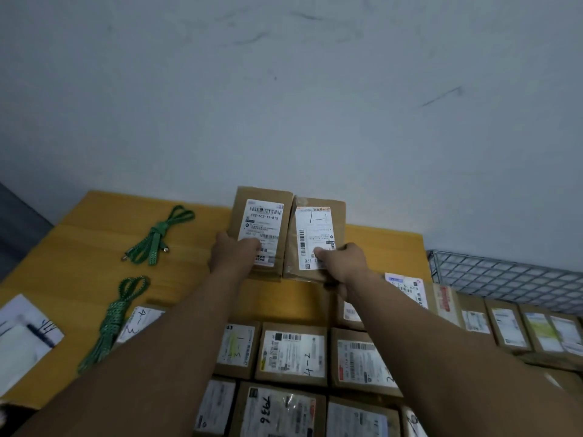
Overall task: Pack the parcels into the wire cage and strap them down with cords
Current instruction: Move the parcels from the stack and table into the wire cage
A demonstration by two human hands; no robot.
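Many labelled parcels (293,354) cover the near table (88,241). Beyond them, the left hand (232,255) grasps the left parcel (262,212) and the right hand (345,266) the right parcel (318,225). Thumbs press the labels, fingers wrap the near ends. Green cords (157,234) lie left, the wire cage (504,279) right.

A parcel-sorting room: labelled cardboard parcels (291,353) cover a yellow table (94,234), wire cage (504,279) beside, bare scuffed wall (315,89).

A yellow wooden table (94,247) stands against the wall. On its left lie two bundled green cords, one far (156,232), one nearer (115,313). A paper sheet (19,339) lies near left. Rows of labelled cardboard parcels (293,354) fill the near middle.
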